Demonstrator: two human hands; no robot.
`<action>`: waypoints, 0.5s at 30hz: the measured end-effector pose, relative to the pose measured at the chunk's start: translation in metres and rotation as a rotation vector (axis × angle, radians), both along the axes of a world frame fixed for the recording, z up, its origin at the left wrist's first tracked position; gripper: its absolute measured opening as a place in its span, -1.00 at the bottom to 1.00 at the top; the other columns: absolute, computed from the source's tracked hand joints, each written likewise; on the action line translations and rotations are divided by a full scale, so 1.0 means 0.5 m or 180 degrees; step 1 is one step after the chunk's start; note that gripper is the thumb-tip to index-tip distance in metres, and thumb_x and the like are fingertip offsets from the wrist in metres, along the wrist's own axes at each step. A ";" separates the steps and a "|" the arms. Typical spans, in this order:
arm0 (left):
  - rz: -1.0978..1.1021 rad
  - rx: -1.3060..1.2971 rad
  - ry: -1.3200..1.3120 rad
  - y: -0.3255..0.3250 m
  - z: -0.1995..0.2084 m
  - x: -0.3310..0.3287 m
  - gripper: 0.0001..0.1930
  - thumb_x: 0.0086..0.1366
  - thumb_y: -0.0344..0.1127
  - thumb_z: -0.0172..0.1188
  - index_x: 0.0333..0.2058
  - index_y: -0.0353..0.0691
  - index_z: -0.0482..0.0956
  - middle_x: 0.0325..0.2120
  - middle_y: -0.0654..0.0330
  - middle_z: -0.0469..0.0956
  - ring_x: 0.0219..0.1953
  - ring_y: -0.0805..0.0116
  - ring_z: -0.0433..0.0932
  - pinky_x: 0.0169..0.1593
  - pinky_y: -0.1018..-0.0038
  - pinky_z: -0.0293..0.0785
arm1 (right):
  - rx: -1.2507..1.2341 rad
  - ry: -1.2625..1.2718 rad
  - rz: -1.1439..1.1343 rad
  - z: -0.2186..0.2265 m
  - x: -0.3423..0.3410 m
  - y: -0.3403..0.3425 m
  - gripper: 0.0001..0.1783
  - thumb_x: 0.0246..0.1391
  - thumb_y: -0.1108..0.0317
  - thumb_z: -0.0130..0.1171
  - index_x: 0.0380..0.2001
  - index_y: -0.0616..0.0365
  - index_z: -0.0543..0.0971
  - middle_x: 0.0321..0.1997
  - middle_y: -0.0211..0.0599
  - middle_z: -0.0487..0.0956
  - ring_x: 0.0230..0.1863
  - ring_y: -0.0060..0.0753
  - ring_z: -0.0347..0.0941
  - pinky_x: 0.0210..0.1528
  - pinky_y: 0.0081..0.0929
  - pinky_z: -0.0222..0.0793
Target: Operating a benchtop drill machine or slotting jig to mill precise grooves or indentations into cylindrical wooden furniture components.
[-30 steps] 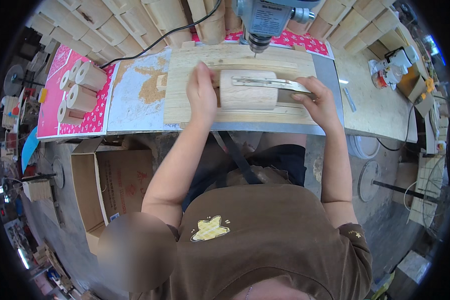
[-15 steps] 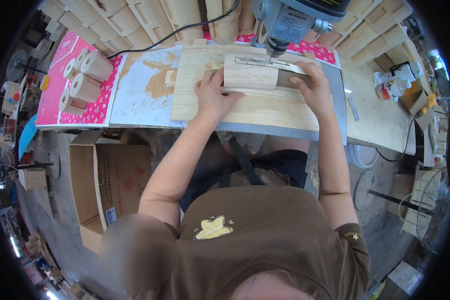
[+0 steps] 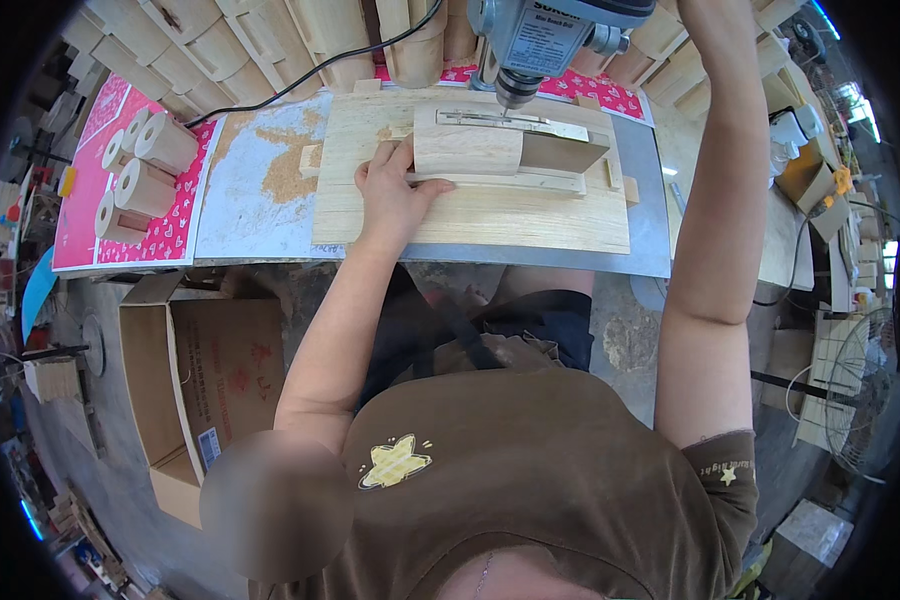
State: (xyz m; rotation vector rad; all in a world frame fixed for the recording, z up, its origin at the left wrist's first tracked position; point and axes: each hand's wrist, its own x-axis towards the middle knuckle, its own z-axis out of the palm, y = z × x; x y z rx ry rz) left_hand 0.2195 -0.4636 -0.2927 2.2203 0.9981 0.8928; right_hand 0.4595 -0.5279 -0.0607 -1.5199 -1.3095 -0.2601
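A pale wooden block with a rounded side (image 3: 467, 148) lies in a jig on a flat wooden board (image 3: 530, 222). My left hand (image 3: 395, 195) grips its left end, fingers at the back corner and thumb stretched along the front strip (image 3: 530, 186). Along the top of the block runs a slotted metal strip (image 3: 510, 122). Just over that strip stands the chuck (image 3: 516, 88) of a grey-blue bench drill (image 3: 538, 45). A brownish flat piece (image 3: 562, 152) sticks out at the block's right. My right arm reaches up past the drill's right side, its hand beyond the upper edge.
Several wooden cylinders (image 3: 145, 188) stand on pink patterned paper at the left. Sawdust (image 3: 295, 165) covers part of the table. More hollow wooden pieces (image 3: 260, 45) are stacked behind, with a black cable (image 3: 315, 75) across them. An open cardboard box (image 3: 150, 385) is on the floor.
My right hand has let go of the block's right end and risen up and out of view beside the drill. My left hand keeps its place on the block. The whole view has shifted slightly.
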 end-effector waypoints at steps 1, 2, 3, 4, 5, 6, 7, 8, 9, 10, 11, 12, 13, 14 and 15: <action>0.0029 0.0016 -0.0005 0.004 -0.006 -0.004 -0.47 -0.24 -0.18 0.43 -0.20 -0.12 0.53 -0.34 0.26 0.47 -0.17 0.24 0.43 0.03 0.28 0.11 | 0.0284 -0.0476 -0.0307 -0.001 -0.023 -0.007 -0.67 0.17 0.26 -0.08 -0.43 0.35 0.49 -0.57 -0.33 0.42 -0.42 -0.54 0.36 -0.35 -0.58 0.25; 0.0062 0.0026 -0.0014 0.006 -0.011 -0.011 -0.48 -0.24 -0.18 0.43 -0.20 -0.12 0.53 -0.34 0.26 0.47 -0.16 0.24 0.43 0.04 0.29 0.11 | 0.0113 -0.0597 -0.0446 -0.004 -0.054 -0.032 -0.67 0.17 0.26 -0.08 -0.43 0.35 0.49 -0.56 -0.31 0.43 -0.43 -0.52 0.36 -0.35 -0.56 0.26; 0.0137 0.0083 0.0000 -0.001 0.001 -0.023 -0.48 -0.24 -0.18 0.43 -0.20 -0.12 0.53 -0.34 0.26 0.47 -0.16 0.24 0.43 0.04 0.29 0.11 | 0.0023 -0.0691 -0.0561 -0.004 -0.088 -0.077 -0.67 0.16 0.26 -0.08 -0.42 0.36 0.49 -0.55 -0.29 0.44 -0.44 -0.51 0.36 -0.35 -0.55 0.26; 0.0089 0.0051 0.0011 -0.002 0.004 -0.018 -0.47 -0.24 -0.18 0.43 -0.20 -0.12 0.53 -0.33 0.26 0.47 -0.16 0.25 0.43 0.04 0.29 0.10 | -0.0125 -0.0604 -0.0589 -0.027 -0.095 -0.110 -0.74 0.15 0.30 -0.01 -0.35 0.31 0.51 -0.53 -0.37 0.44 -0.45 -0.58 0.34 -0.37 -0.63 0.23; 0.0028 0.0019 0.0021 -0.001 0.006 -0.012 -0.47 -0.24 -0.18 0.43 -0.20 -0.12 0.53 -0.33 0.25 0.47 -0.16 0.25 0.42 0.04 0.28 0.10 | -0.0274 -0.0517 -0.0631 -0.063 -0.097 -0.138 -0.79 0.13 0.33 0.05 -0.29 0.26 0.54 -0.51 -0.45 0.43 -0.46 -0.66 0.32 -0.40 -0.72 0.20; 0.0072 0.0013 0.0038 0.000 0.003 -0.018 -0.47 -0.24 -0.18 0.43 -0.20 -0.12 0.53 -0.33 0.25 0.47 -0.16 0.25 0.42 0.04 0.28 0.10 | 0.0043 -0.0377 -0.0429 -0.104 -0.115 -0.143 -0.82 0.11 0.36 0.07 -0.41 0.27 0.52 -0.61 -0.43 0.36 -0.56 -0.63 0.23 -0.48 -0.67 0.15; 0.0058 0.0023 0.0026 0.001 0.002 -0.018 -0.47 -0.24 -0.18 0.43 -0.20 -0.12 0.54 -0.33 0.26 0.47 -0.16 0.26 0.42 0.04 0.28 0.09 | 0.0355 -0.0260 -0.0264 -0.139 -0.134 -0.147 -0.79 0.09 0.38 0.09 -0.54 0.29 0.50 -0.72 -0.41 0.29 -0.65 -0.60 0.14 -0.56 -0.62 0.10; 0.0060 0.0039 0.0019 0.001 0.002 -0.020 -0.48 -0.24 -0.18 0.43 -0.20 -0.12 0.54 -0.33 0.26 0.47 -0.16 0.26 0.42 0.04 0.28 0.09 | 0.0259 -0.0139 -0.0299 -0.167 -0.150 -0.152 -0.81 0.09 0.39 0.08 -0.52 0.29 0.51 -0.70 -0.39 0.32 -0.64 -0.61 0.16 -0.57 -0.62 0.11; 0.0065 0.0033 0.0017 0.001 0.003 -0.021 -0.48 -0.24 -0.18 0.43 -0.20 -0.12 0.54 -0.33 0.26 0.47 -0.16 0.26 0.42 0.04 0.28 0.09 | 0.0161 -0.0019 -0.0350 -0.195 -0.159 -0.157 -0.83 0.09 0.41 0.08 -0.50 0.29 0.52 -0.67 -0.38 0.34 -0.63 -0.62 0.19 -0.57 -0.63 0.11; 0.0034 0.0001 -0.0004 -0.001 0.005 -0.016 -0.48 -0.24 -0.18 0.43 -0.20 -0.12 0.54 -0.33 0.26 0.48 -0.15 0.26 0.42 0.04 0.27 0.09 | 0.0345 0.0037 -0.0264 -0.240 -0.148 -0.153 -0.86 0.08 0.43 0.07 -0.48 0.28 0.53 -0.65 -0.34 0.39 -0.63 -0.60 0.24 -0.57 -0.61 0.14; 0.0005 -0.0028 -0.0021 -0.001 0.006 -0.011 -0.48 -0.24 -0.18 0.43 -0.20 -0.12 0.54 -0.33 0.26 0.48 -0.15 0.26 0.42 0.04 0.27 0.08 | 0.0230 0.0008 -0.0306 -0.282 -0.139 -0.149 -0.90 0.06 0.46 0.09 -0.45 0.27 0.53 -0.60 -0.30 0.45 -0.61 -0.51 0.31 -0.54 -0.60 0.19; -0.0031 -0.0026 -0.0025 0.000 0.003 -0.005 -0.48 -0.24 -0.18 0.43 -0.20 -0.12 0.54 -0.33 0.26 0.48 -0.15 0.26 0.42 0.04 0.27 0.08 | 0.0317 -0.0188 -0.0282 -0.316 -0.126 -0.133 -0.94 0.02 0.49 0.10 -0.42 0.24 0.53 -0.56 -0.28 0.47 -0.58 -0.41 0.34 -0.52 -0.56 0.22; -0.0065 -0.0047 -0.0013 0.001 0.000 -0.007 -0.41 -0.24 -0.20 0.43 -0.12 -0.13 0.50 -0.31 0.24 0.48 -0.14 0.27 0.40 0.05 0.27 0.04 | 0.0359 -0.0199 -0.0226 -0.321 -0.122 -0.129 -0.95 0.01 0.49 0.10 -0.42 0.23 0.52 -0.56 -0.28 0.46 -0.57 -0.38 0.34 -0.51 -0.54 0.22; -0.0106 -0.0068 -0.0002 0.000 0.000 -0.006 -0.33 -0.23 -0.21 0.42 -0.04 -0.13 0.46 -0.29 0.22 0.48 -0.12 0.28 0.38 0.05 0.26 0.00 | 0.0402 -0.0213 -0.0177 -0.322 -0.121 -0.129 -0.95 0.01 0.50 0.10 -0.41 0.22 0.52 -0.56 -0.29 0.46 -0.56 -0.36 0.35 -0.51 -0.52 0.22; -0.0128 -0.0067 -0.0004 -0.004 0.001 -0.004 -0.33 -0.23 -0.21 0.42 -0.04 -0.13 0.46 -0.29 0.22 0.48 -0.12 0.28 0.38 0.05 0.26 0.00 | 0.0403 -0.0216 -0.0198 -0.318 -0.119 -0.135 -0.95 0.01 0.50 0.10 -0.41 0.22 0.52 -0.56 -0.29 0.46 -0.56 -0.36 0.35 -0.51 -0.52 0.22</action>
